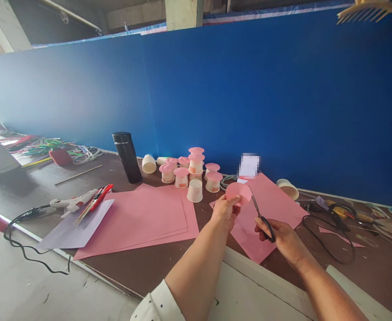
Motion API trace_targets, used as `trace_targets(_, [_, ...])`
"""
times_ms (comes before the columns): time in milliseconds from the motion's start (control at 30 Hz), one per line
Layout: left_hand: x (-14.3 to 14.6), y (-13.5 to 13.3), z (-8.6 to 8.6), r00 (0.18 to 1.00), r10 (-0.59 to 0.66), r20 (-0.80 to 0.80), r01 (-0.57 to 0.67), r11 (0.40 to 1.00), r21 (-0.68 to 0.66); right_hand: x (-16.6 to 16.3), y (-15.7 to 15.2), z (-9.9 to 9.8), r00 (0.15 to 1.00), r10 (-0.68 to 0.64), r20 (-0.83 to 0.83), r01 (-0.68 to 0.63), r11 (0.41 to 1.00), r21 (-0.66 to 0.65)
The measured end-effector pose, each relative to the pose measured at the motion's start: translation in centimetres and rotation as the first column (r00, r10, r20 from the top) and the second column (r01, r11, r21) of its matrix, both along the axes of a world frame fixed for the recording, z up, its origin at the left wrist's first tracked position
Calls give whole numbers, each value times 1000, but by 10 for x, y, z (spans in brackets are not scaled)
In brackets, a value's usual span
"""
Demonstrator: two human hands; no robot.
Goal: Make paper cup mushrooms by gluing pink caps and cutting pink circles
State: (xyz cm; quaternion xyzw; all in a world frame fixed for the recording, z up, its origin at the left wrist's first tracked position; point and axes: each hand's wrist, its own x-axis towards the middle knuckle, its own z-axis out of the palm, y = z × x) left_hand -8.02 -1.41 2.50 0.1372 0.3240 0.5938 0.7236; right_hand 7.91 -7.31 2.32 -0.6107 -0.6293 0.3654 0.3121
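Between the thumb and fingers of my left hand [227, 209] is a round pink paper disc [238, 192]. My right hand [281, 240] grips black-handled scissors [263, 218], its fingers in the loops. The blades point up at the disc's right edge; whether they touch it I cannot tell. Below both hands a large pink sheet [256, 227] lies on the brown table. Beyond my left hand stand several paper cups topped with pink discs [213, 180], some stacked. A plain upturned cup [194, 191] is in front of them.
More pink sheets [142, 214] lie left, with a lilac sheet [79, 227], a red utility knife [97, 200] and a white glue gun [74, 201]. A black flask [127, 158] stands behind. Cables [336, 236] tangle at right. A blue panel [249, 98] rises behind the table.
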Motion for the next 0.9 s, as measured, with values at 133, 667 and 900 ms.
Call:
trace_targets(133, [0,0,-1,1000,-5,-2,5,1000,1,-2,-1,3,1000,7,7,-7,1000,14])
trace_targets(667, [0,0,0,1000,-2,-4,2,1000,-4,-1,0,1,1000,-9,18,8,1000,25])
trace_targets(900, [1,0,0,1000,3,1,-3,1000,1,0,0,0,999,-5,54,2,999,52])
